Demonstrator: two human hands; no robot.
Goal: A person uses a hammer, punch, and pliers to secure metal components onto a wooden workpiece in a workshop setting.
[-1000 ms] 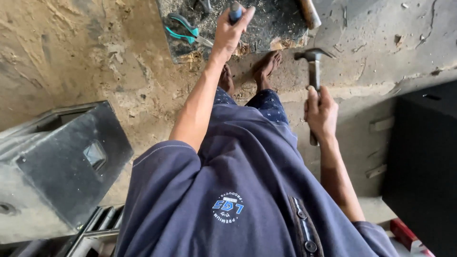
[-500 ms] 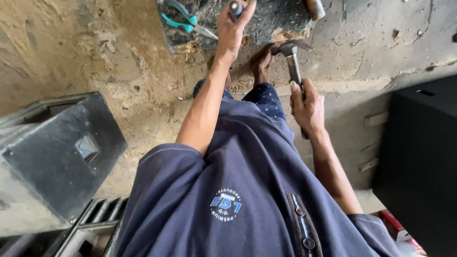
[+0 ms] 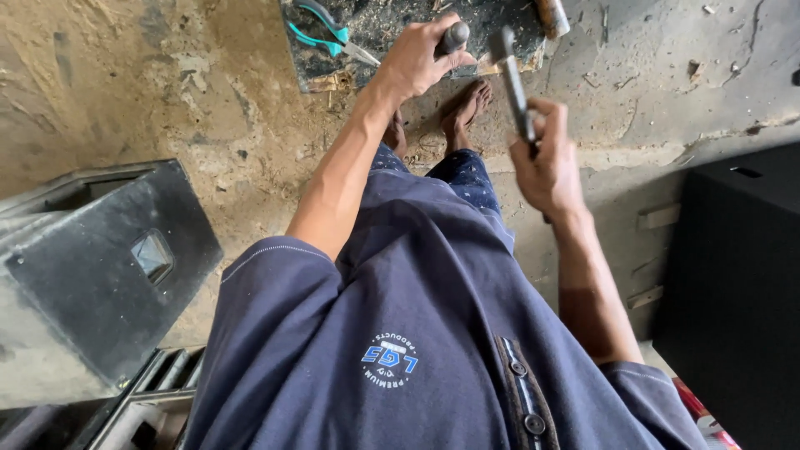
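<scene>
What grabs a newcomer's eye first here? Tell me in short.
The hammer, gripped in the right hand at top centre, head near the upper edge. Beside it the left hand wraps a dark round-topped tool over a dark mat, where teal pliers lie. A black box sits at left.

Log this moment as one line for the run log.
left hand: grips dark tool handle on dark mat | right hand: holds hammer raised | teal pliers on mat

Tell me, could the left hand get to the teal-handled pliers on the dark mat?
Probably yes: the left hand sits just beside the teal-handled pliers with nothing between, but it grips a grey round-topped tool.
</scene>
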